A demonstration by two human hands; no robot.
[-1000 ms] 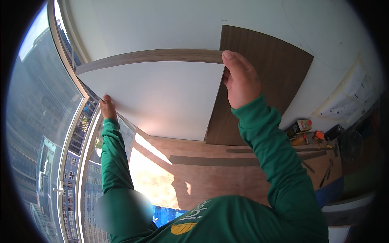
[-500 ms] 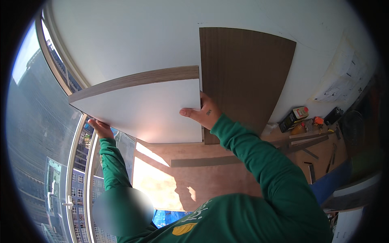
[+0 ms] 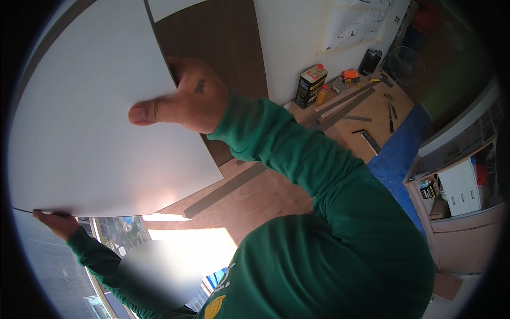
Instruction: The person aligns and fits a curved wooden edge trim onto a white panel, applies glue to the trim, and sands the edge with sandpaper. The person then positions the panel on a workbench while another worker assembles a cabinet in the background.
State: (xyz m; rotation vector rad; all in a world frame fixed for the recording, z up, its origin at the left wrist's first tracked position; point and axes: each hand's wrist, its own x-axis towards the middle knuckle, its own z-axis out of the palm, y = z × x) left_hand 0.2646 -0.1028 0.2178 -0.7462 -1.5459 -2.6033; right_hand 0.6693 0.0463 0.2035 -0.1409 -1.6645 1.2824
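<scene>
A large white-faced panel [image 3: 90, 101] with a brown edge fills the left of the head view, held up in both hands. My right hand [image 3: 196, 98] grips its right edge: the thumb lies flat on the white face, and the fingers are hidden behind. At the lower left corner, my left hand [image 3: 59, 223] supports the panel's bottom edge, its fingers partly hidden behind it. Behind my right hand, a dark brown wood-grain panel [image 3: 228, 45] stands against the wall.
On the plywood surface [image 3: 265, 194] lies a long brown strip [image 3: 226, 186]. At the back are a black can [image 3: 312, 87], a small orange bottle [image 3: 322, 94], a hammer [image 3: 383, 80] and pliers [image 3: 390, 106]. Blue sheeting [image 3: 396, 159] and a shelf unit [image 3: 459, 186] are at right. Windows line the left.
The white panel has come closer and shifted left, with both hands still on it. The view has swung rightward, bringing more of the tools and the shelf unit into sight.
</scene>
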